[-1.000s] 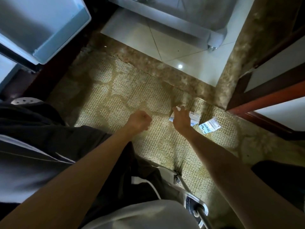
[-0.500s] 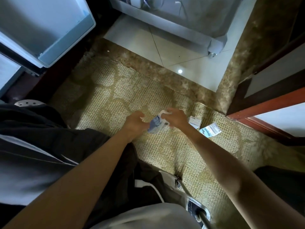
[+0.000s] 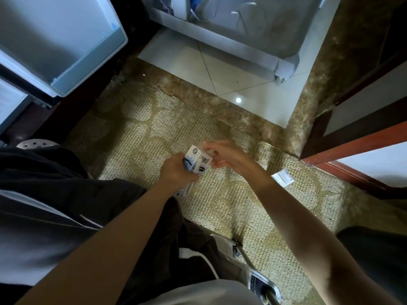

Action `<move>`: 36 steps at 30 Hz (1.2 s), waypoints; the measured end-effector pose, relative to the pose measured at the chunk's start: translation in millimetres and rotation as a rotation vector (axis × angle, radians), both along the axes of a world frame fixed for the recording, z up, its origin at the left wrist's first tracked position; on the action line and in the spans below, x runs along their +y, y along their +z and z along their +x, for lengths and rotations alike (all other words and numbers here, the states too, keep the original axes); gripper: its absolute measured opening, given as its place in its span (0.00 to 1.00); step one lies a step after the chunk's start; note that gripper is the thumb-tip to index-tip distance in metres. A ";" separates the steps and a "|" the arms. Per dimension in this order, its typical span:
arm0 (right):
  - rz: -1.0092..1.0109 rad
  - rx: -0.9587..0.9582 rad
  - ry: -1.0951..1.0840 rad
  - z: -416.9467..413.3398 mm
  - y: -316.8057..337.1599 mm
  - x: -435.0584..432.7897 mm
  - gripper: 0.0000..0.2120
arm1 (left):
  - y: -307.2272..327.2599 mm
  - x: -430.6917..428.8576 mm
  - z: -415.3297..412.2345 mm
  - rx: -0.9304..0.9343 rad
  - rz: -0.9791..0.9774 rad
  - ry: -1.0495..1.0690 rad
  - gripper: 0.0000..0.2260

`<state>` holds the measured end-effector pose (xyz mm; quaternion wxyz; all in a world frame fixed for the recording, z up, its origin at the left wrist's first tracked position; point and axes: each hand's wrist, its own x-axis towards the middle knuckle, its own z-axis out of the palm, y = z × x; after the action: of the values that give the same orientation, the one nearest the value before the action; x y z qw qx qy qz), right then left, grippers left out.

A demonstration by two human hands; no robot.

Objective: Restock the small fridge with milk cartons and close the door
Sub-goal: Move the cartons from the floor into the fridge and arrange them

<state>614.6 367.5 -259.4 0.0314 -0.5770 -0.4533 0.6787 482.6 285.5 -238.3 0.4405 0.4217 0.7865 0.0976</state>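
Note:
A small white and blue milk carton [image 3: 198, 161] is held over the patterned carpet, between my two hands. My left hand [image 3: 177, 171] is wrapped around its left side, and the white end of a second carton [image 3: 186, 191] shows just below that hand. The fingertips of my right hand [image 3: 231, 158] pinch the first carton's top and right edge. Another carton [image 3: 283, 177] lies flat on the carpet to the right. One more carton [image 3: 263, 166] is mostly hidden behind my right wrist. The open white fridge door [image 3: 66, 51], with its shelf bin, is at the upper left.
A white plastic unit [image 3: 231, 38] stands on pale floor tiles [image 3: 253, 93] beyond the carpet. A dark red wooden frame [image 3: 352, 148] runs along the right. My knees and a shoe [image 3: 262, 285] fill the lower part of the view.
My right hand picked a carton up off the carpet and brought it left to my left hand, which has closed around it. The view has shifted slightly toward the fridge door.

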 end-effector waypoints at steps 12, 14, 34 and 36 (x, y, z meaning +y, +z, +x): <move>0.241 -0.800 -0.017 70.1 -105.5 -15.3 0.32 | -5.1 0.8 2.7 -0.167 -0.091 0.142 0.10; 0.217 -0.807 0.016 72.3 -110.6 -13.3 0.31 | -4.5 1.3 2.5 -0.175 -0.091 0.158 0.12; 0.544 -0.492 0.295 -25.1 -52.3 11.9 0.18 | 38.0 5.4 -58.6 -1.006 0.088 0.943 0.07; 0.598 -0.422 0.317 -53.5 -36.4 21.8 0.14 | 54.5 3.8 -80.4 -1.055 0.187 0.974 0.09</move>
<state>561.1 389.2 -295.8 -0.0010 -0.5923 -0.7107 0.3797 402.2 289.2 -183.8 0.6301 -0.0440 0.5562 0.5401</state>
